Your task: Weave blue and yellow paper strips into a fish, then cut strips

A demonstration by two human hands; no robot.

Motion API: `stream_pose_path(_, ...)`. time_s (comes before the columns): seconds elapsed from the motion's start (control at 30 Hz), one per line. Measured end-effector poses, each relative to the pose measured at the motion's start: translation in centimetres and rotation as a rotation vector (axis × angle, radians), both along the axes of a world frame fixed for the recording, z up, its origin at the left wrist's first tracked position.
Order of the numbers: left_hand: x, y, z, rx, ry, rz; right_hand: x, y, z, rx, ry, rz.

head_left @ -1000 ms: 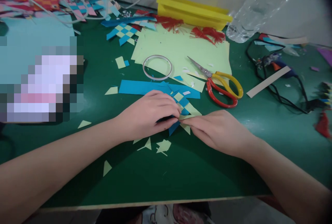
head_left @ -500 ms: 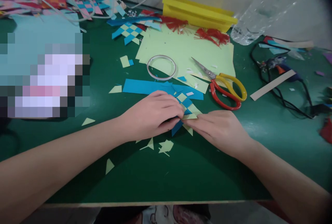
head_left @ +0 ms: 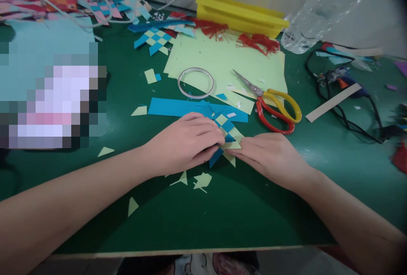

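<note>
In the head view, the left hand (head_left: 186,143) lies curled, palm down, over a small woven piece of blue and pale green paper strips (head_left: 227,133) near the middle of the green surface (head_left: 222,211), pressing it flat. The right hand (head_left: 270,158) meets it from the other side, fingertips pinching a pale green strip end. Just beyond lie long blue paper strips (head_left: 171,107), a clear tape ring (head_left: 196,83) and red-and-yellow-handled scissors (head_left: 273,105).
</note>
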State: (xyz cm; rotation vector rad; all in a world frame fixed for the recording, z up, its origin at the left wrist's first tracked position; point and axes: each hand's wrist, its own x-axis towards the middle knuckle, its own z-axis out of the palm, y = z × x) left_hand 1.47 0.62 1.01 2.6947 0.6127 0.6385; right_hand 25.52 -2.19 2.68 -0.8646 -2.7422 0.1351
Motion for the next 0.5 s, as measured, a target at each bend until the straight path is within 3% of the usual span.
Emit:
stream_pose_path(0.27,0.2,-1.1,0.1,0.265,0.037,0.004,0.1,0.2,-0.2,0.016,-0.011,0.024)
stream_pose_path(0.5,-0.2,-1.3,0.1,0.262,0.119,-0.043,0.1,0.4,-0.3,-0.008,0.044,0.03)
